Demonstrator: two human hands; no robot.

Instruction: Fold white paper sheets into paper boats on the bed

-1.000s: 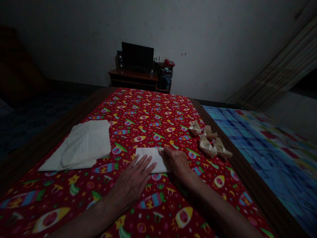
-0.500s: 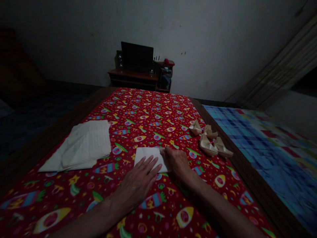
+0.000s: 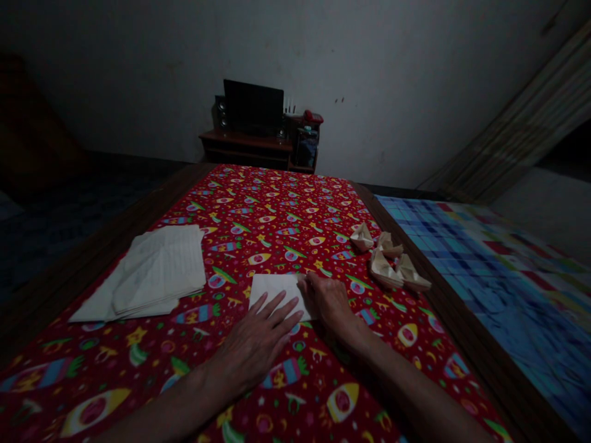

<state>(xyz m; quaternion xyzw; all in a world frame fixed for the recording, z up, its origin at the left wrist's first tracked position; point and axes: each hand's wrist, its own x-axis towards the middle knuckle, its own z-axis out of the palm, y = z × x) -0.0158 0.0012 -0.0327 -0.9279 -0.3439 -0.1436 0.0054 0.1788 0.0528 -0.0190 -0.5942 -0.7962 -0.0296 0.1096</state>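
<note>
A folded white paper sheet (image 3: 272, 287) lies flat on the red patterned cloth (image 3: 277, 209). My left hand (image 3: 256, 335) rests palm down with fingers spread on the paper's near edge. My right hand (image 3: 325, 298) presses its fingertips on the paper's right edge, fingers curled. Neither hand lifts the paper. To the left lies a stack of white lined sheets (image 3: 152, 274). To the right sit several small folded paper boats (image 3: 390, 261).
The cloth covers a dark wooden table (image 3: 115, 237). A blue checked mattress (image 3: 484, 264) lies along the right side. A low wooden stand with a dark screen (image 3: 253, 107) and speakers stands at the far wall. The room is dim.
My left hand has slid a little to the right over the paper's near edge. My right hand stays on the right edge. The view shifted slightly.
</note>
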